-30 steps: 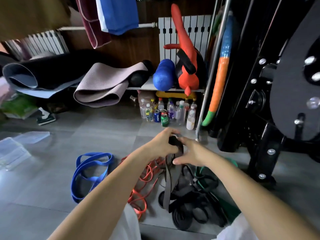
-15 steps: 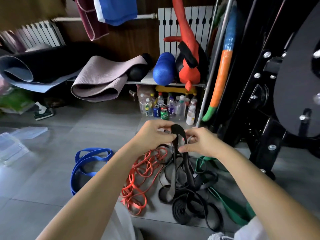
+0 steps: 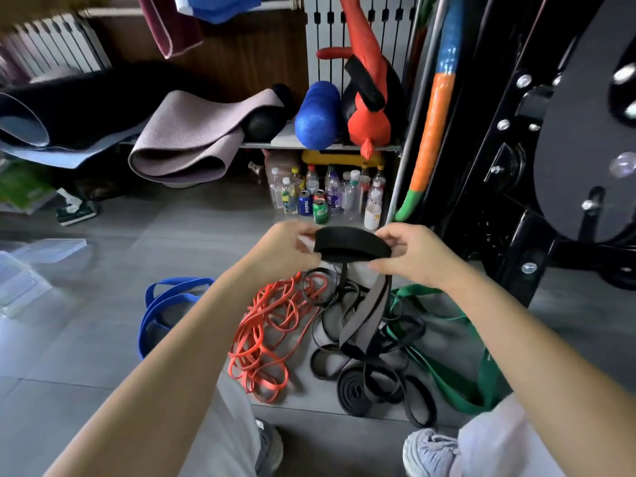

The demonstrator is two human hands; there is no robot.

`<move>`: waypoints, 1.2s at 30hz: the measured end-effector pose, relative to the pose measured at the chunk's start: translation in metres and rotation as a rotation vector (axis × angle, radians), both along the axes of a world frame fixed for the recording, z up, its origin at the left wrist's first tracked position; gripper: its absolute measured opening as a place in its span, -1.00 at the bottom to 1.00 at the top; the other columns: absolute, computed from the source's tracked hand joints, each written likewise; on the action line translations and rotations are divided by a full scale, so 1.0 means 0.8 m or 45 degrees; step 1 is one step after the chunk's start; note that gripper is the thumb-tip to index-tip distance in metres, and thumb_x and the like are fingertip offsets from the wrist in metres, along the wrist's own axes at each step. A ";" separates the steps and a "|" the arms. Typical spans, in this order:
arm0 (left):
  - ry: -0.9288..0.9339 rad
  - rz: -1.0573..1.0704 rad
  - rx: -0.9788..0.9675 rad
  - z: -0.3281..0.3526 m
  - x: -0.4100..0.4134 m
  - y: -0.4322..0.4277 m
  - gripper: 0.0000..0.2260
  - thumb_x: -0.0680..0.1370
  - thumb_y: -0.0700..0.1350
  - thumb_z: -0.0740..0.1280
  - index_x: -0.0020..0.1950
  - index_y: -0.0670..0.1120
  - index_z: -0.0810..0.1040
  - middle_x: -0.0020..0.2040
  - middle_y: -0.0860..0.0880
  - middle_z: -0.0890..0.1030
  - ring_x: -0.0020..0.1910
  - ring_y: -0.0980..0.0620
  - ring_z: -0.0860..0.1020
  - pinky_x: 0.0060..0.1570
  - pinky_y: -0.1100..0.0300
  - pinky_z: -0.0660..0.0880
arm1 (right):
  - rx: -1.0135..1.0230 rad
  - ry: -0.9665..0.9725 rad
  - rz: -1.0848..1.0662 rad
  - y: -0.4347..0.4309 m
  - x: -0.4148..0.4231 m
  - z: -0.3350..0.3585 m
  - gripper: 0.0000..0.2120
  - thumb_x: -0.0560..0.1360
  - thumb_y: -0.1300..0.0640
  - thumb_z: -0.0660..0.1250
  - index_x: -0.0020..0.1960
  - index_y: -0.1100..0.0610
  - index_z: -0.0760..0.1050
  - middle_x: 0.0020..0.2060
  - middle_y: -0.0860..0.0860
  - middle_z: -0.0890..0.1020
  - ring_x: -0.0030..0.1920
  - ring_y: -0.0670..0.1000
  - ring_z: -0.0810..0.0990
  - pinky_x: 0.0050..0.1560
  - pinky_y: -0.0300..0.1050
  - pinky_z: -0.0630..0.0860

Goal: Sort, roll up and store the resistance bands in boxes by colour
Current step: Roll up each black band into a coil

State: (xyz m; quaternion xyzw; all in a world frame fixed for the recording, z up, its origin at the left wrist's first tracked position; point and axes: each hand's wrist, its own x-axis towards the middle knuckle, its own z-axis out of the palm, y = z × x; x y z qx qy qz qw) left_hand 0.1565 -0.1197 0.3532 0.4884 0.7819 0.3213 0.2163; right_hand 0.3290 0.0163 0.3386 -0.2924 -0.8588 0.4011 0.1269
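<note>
My left hand (image 3: 287, 247) and my right hand (image 3: 411, 254) pinch the two ends of a flattened loop of a wide black band (image 3: 351, 243), held level above the floor. Its free length hangs down into a heap of black bands (image 3: 371, 383) on the grey tiles. Left of that heap lies a tangle of thin orange bands (image 3: 272, 335). Further left lie blue bands (image 3: 168, 304), and green bands (image 3: 457, 376) lie on the right. Clear plastic boxes (image 3: 20, 270) stand on the floor at the far left.
Bottles and cans (image 3: 327, 197) crowd the floor under a low shelf holding rolled mats (image 3: 186, 142) and a blue foam roller (image 3: 316, 115). A black weight machine (image 3: 550, 149) fills the right side. My shoes (image 3: 430, 452) and knees are at the bottom edge.
My hands have moved apart, and the black band's top loop, upright and narrow before, is now spread flat and wide between them. The view has tilted down.
</note>
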 end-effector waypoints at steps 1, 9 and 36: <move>0.211 -0.046 -0.115 -0.006 0.004 0.001 -0.63 0.44 -0.27 0.37 0.24 -0.09 0.50 0.07 0.00 0.53 -0.20 0.16 0.53 -0.24 0.33 0.44 | 0.067 -0.081 0.033 -0.004 0.001 0.000 -0.72 0.33 0.13 0.51 -0.01 -0.03 0.53 -0.16 -0.12 0.61 -0.07 -0.01 0.58 0.06 -0.02 0.52; 0.608 -0.224 -0.241 -0.026 0.033 0.010 -0.53 0.36 0.05 0.48 0.20 -0.02 0.45 0.03 -0.01 0.55 0.02 -0.05 0.52 -0.04 0.08 0.47 | 0.195 -0.299 0.134 -0.010 -0.001 -0.006 -0.74 0.37 0.07 0.47 0.04 -0.03 0.54 -0.21 -0.14 0.56 -0.15 -0.03 0.54 -0.12 -0.09 0.49; -1.392 0.198 0.986 0.025 0.017 -0.001 -0.83 0.39 -0.33 0.36 -0.07 -0.16 0.50 -0.15 -0.12 0.64 -0.22 -0.04 0.62 -0.22 0.26 0.60 | -0.030 -0.408 -0.002 0.004 -0.019 -0.093 -0.83 0.32 0.12 0.37 -0.22 -0.06 0.39 -0.22 0.08 0.61 -0.23 0.13 0.62 -0.17 0.00 0.57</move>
